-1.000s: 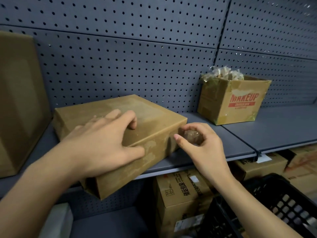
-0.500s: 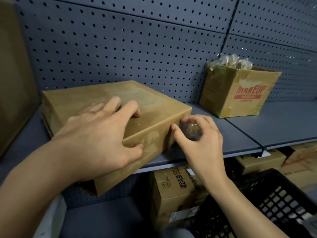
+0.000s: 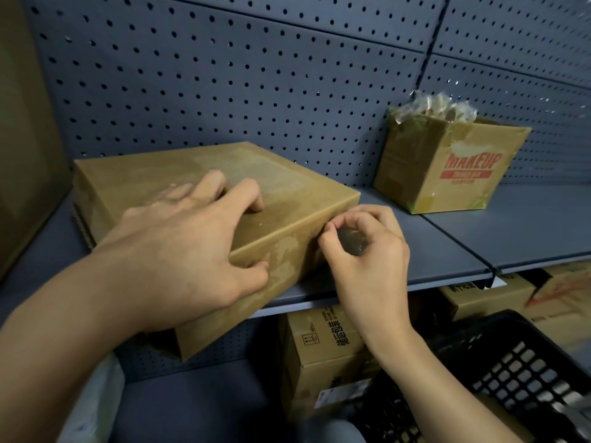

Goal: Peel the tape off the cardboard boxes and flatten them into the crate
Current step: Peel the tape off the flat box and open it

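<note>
Box (image 3: 287, 193): flat and closed, lying on the shelf (image 3: 447, 251). It is turned at an angle, and its near corner hangs over the shelf's front edge. Long axis runs from back left to near right.

Tape (image 3: 350, 243): a clear wad at the box's right-hand corner, cupped inside the right hand (image 3: 367, 260). That grip is curled round the wad, with thumb and forefinger tips pinched together right at the corner edge. I cannot make out how the strip runs on the cardboard; there are only glossy patches on the front face.

Left hand (image 3: 179, 251): on the lid, left of the corner. Bent fingertips press the top and the thumb is hooked over onto the front face, so it clamps the box down.

Key relation: the working corner touches the right hand's fingertips, and the left hand is a little way off along the same edge. Judgement: the pull should go rightward, away from the bracing hand, or the overhanging box may swing.

Crate (image 3: 527, 362): black, below and to the right, nearer the right arm.

MAKEUP box (image 3: 447, 174): well off to the right on the shelf.
</note>
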